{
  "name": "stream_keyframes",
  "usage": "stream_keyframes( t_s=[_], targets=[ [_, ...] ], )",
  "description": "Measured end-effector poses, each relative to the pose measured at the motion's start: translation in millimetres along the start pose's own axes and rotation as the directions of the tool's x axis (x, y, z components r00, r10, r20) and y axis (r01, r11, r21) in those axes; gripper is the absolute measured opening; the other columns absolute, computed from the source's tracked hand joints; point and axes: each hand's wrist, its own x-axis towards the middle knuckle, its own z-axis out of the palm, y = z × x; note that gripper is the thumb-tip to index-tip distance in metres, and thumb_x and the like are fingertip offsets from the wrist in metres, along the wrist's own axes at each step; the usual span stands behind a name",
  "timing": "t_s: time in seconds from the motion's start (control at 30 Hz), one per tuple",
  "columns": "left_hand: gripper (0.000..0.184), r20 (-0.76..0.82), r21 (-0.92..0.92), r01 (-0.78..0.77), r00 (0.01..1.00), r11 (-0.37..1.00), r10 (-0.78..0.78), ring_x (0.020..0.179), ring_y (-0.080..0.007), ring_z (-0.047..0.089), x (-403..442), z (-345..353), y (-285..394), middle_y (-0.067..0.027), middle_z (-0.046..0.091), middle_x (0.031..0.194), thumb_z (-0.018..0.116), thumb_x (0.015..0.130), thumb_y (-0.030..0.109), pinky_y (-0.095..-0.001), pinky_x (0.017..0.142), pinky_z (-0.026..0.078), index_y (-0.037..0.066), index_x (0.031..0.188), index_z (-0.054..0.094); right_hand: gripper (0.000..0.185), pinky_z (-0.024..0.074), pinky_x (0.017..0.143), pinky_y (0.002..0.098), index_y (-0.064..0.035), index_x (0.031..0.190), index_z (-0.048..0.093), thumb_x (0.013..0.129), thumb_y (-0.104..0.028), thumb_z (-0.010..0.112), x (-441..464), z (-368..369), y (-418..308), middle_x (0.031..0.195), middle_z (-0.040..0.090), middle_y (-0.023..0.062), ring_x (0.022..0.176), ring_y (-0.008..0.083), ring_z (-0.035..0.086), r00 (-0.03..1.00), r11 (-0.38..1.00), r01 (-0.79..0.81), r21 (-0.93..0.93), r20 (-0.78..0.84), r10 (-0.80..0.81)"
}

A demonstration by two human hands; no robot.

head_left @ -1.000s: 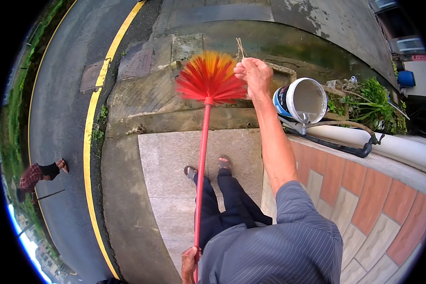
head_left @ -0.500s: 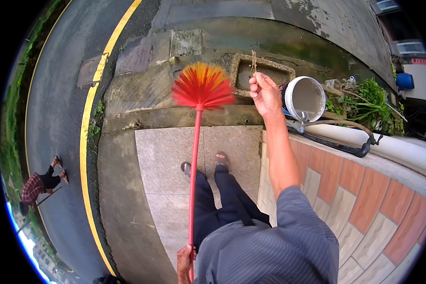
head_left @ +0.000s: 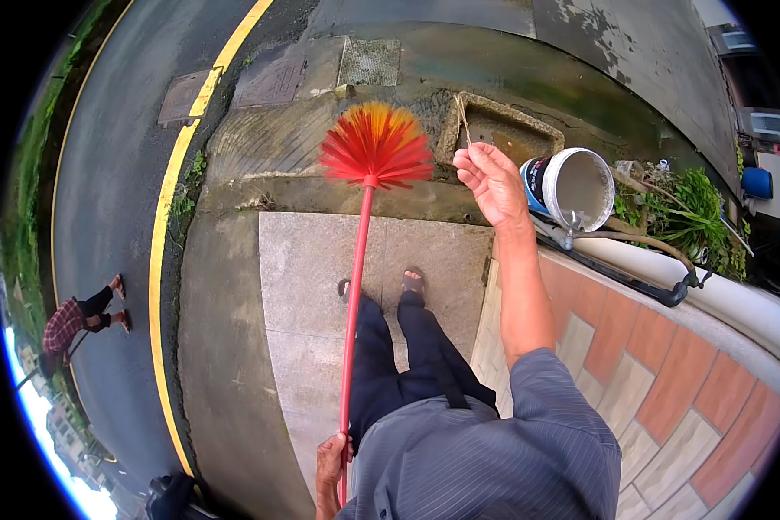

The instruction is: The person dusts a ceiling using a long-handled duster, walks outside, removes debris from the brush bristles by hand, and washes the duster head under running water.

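My left hand (head_left: 331, 457), low by my hip, is closed round the red pole of a long-handled broom (head_left: 359, 277). Its fan of red and orange bristles (head_left: 377, 149) points up and away from me; the lower pole end is partly hidden by my shirt. Stretched out ahead, my right hand (head_left: 494, 182) pinches a thin tan strand (head_left: 463, 120), like a folded straw or twig, between thumb and fingertips. Behind that strand lies a stone trough (head_left: 546, 143). Just right of the hand is a paint bucket (head_left: 537, 186) with cloudy liquid, under a tap (head_left: 574, 222).
A white pipe (head_left: 728, 270) and black tubing (head_left: 633, 279) run along the tiled wall (head_left: 615, 347) on my right. Green plants (head_left: 698, 208) grow beyond the bucket. Left, a yellow line (head_left: 166, 225) edges the road, where another person (head_left: 69, 328) bends with a stick-like tool.
The view has shifted slightly. The broom head sits a little higher, and the strand in my right hand has turned. The other person has changed stance on the road.
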Motion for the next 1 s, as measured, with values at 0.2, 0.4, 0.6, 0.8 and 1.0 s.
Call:
stream_keyframes(
  t_s=[0.2, 0.4, 0.6, 0.8, 1.0],
  targets=[
    [0.038, 0.018, -0.010, -0.007, 1.000, 1.000, 0.007, 0.052, -0.0094, 0.051, -2, 1, 4, -0.0039, 0.060, 0.065, 0.063, 0.090, 0.037, -0.0213, 0.050, 0.042, -0.001, 0.090, 0.065, 0.018, 0.0565, 0.076, 0.0281, -0.0039, 0.103, 0.060, 0.088, -0.012, 0.067, -9, 13, 32, 0.095, 0.069, 0.0095, 0.086, 0.0167, 0.068, 0.990, 0.990, -0.138, 0.021, -0.005, 0.138],
    [0.042, 0.022, 0.003, -0.044, 0.999, 0.999, 0.044, 0.054, -0.0086, 0.050, 1, 1, 2, -0.0032, 0.059, 0.066, 0.063, 0.090, 0.038, -0.0211, 0.052, 0.040, -0.004, 0.097, 0.066, 0.017, 0.0556, 0.062, 0.0266, -0.0002, 0.097, 0.059, 0.092, -0.016, 0.060, -41, 40, 72, 0.083, 0.067, 0.0114, 0.069, 0.0169, 0.067, 0.995, 0.949, -0.098, -0.300, -0.053, 0.086],
    [0.043, 0.012, 0.054, -0.078, 0.997, 0.996, 0.077, 0.056, -0.0092, 0.050, 2, 4, 6, -0.0031, 0.057, 0.068, 0.062, 0.091, 0.037, -0.0227, 0.053, 0.039, -0.005, 0.096, 0.066, 0.022, 0.0547, 0.056, 0.0278, 0.0037, 0.097, 0.057, 0.091, -0.018, 0.059, -32, 63, 90, 0.079, 0.066, 0.0137, 0.062, 0.0179, 0.066, 0.992, 0.932, -0.120, -0.342, -0.070, 0.101],
    [0.041, -0.026, 0.114, -0.097, 0.995, 0.989, 0.100, 0.057, -0.0085, 0.048, -1, 4, 4, -0.0021, 0.056, 0.067, 0.063, 0.090, 0.037, -0.0225, 0.053, 0.038, -0.004, 0.093, 0.066, 0.017, 0.0564, 0.056, 0.0307, 0.0045, 0.094, 0.060, 0.089, -0.012, 0.058, 35, 57, 102, 0.077, 0.067, 0.0130, 0.061, 0.0190, 0.066, 0.964, 0.979, -0.171, -0.110, -0.222, 0.144],
    [0.039, -0.065, 0.099, -0.115, 0.990, 0.988, 0.122, 0.057, -0.0078, 0.048, 0, -1, -9, -0.0007, 0.055, 0.066, 0.067, 0.088, 0.036, -0.0222, 0.054, 0.038, -0.002, 0.090, 0.068, 0.011, 0.0566, 0.057, 0.0298, -0.0004, 0.087, 0.061, 0.088, -0.011, 0.060, 72, 39, 68, 0.075, 0.067, 0.0101, 0.063, 0.0159, 0.066, 0.974, 0.997, -0.008, 0.073, -0.223, 0.024]
  ],
)
